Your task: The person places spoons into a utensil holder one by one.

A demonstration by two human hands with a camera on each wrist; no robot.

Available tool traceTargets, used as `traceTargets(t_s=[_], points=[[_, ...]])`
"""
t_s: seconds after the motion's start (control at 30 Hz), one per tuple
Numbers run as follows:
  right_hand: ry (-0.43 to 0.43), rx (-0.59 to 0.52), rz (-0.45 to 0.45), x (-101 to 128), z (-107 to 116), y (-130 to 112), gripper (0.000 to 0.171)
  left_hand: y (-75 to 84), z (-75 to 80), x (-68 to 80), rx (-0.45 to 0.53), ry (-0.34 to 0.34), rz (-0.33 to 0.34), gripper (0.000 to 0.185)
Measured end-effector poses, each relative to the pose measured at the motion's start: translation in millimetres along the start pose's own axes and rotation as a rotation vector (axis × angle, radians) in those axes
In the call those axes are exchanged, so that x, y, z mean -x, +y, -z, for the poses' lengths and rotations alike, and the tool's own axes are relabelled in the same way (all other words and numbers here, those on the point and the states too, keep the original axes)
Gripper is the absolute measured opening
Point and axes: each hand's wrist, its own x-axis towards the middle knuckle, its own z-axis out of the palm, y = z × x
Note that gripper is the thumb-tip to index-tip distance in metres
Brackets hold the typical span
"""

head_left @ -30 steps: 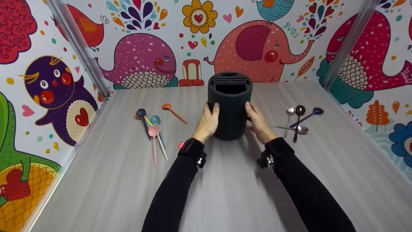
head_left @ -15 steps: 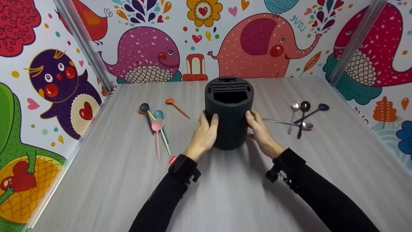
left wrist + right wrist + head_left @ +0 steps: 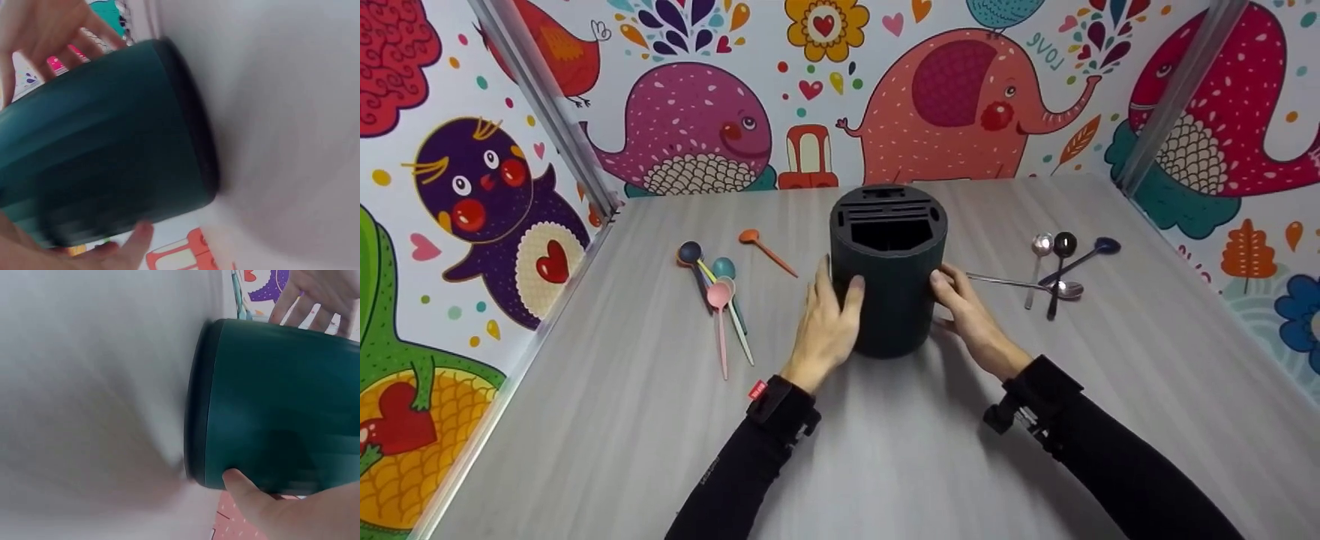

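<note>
Two bare hands flank a dark green cylindrical holder [image 3: 889, 270] with slots in its top, standing upright at the centre of the head view on a pale grey wood-grain table [image 3: 885, 450]. We see our left hand [image 3: 825, 322] laid against the holder's left side, fingers fairly straight and thumb on its front. Our right hand [image 3: 967, 311] touches its right side with fingers gently bent around the wall. Left of centre lie pastel plastic spoons [image 3: 718, 300] in a loose bunch, and an orange plastic spoon [image 3: 765, 251] just beyond them. Right of centre lie metal and dark spoons [image 3: 1054, 274], crossing one another. Cartoon animal wallpaper [image 3: 690, 135] fills the upper frame.

From the left wrist view, blurred, the holder [image 3: 107, 152] fills the left half, its dark base rim meeting the table [image 3: 281, 84]. Left fingers [image 3: 56, 28] spread at upper left, thumb at the bottom edge.

From the right wrist view, the holder [image 3: 281, 410] fills the right half. Our right thumb [image 3: 253, 498] presses its lower side, and fingers [image 3: 315, 292] show at upper right.
</note>
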Motion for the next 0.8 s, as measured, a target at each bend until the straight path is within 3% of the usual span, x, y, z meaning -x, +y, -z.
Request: traceTargets(t_s=[0.17,0.27,0.4,0.53,0.67,0.8], points=[[-0.002,0.127,0.026,-6.0,14.0,-5.9,0.07,18.1,11.1,-12.2,-0.002,0.075,-0.163,0.098],[0.016,0.258,0.043,-12.0,28.8,-13.1,0.071,32.5,16.2,-23.0,-0.009,0.077,-0.208,0.108],[0.057,0.446,0.033,-22.4,55.5,-20.8,0.071,41.2,17.4,-37.8,-0.018,0.037,-0.178,0.129],[0.129,0.684,0.03,-31.6,93.6,-16.9,0.066,40.0,14.9,-47.9,0.038,0.018,-0.168,0.144],[0.197,0.845,0.006,-35.0,137.0,-4.6,0.066,35.8,12.0,-51.4,0.13,0.022,-0.177,0.146],[0.188,0.915,-0.094,-34.0,168.9,8.7,0.074,31.1,8.7,-51.6,0.18,0.067,-0.177,0.142]])
